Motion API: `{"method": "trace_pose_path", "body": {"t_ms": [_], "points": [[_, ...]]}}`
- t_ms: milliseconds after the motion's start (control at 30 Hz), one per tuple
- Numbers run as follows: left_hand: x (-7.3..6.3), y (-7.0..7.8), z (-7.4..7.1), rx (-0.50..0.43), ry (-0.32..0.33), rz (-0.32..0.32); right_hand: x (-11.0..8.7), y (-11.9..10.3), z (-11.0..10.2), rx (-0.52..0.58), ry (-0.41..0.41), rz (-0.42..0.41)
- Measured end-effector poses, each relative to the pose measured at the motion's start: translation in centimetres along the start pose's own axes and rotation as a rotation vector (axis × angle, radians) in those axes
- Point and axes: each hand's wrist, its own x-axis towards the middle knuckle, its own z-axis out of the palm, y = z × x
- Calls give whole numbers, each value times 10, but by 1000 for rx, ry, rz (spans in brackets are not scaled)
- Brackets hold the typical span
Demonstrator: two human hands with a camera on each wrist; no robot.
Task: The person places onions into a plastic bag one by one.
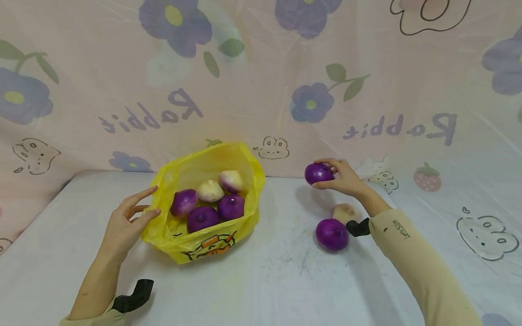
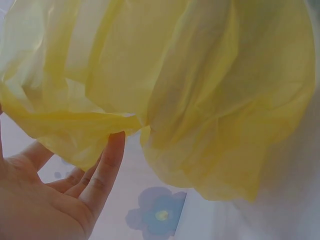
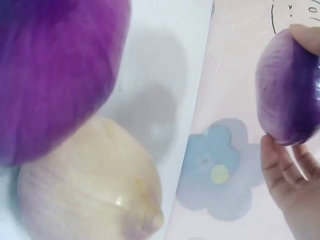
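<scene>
A yellow plastic bag point(image 1: 222, 242) stands on the table with its mouth spread, holding several onions, some deep purple, some pale. At the bag's left rim my left hand point(image 1: 127, 222) touches the plastic with its fingers spread apart. The left wrist view shows a fingertip against the edge of the bag point(image 2: 215, 145). My right hand point(image 1: 344, 179) grips a purple onion point(image 1: 318, 174) between thumb and fingers, raised above the table to the right of the bag. Below that hand, another purple onion point(image 1: 332, 235) lies beside a pale onion point(image 1: 344, 212), partly behind it.
A white table surface point(image 1: 281, 280) runs under everything, with faint dark marks near its middle. Behind it hangs a pink printed cloth point(image 1: 253, 99) with flowers and rabbits. A black wrist device point(image 1: 134, 296) sits on the left forearm, another black device point(image 1: 358, 227) on the right.
</scene>
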Motion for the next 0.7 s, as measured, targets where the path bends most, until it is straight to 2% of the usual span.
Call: {"method": "trace_pose_path", "body": {"t_ms": [233,700], "points": [[0,-1,-1,18,-1,-16,3,-8,5,47,19,-49],[-1,0,-1,13,-10,-15,3,-36,18,139,1,-122]]}}
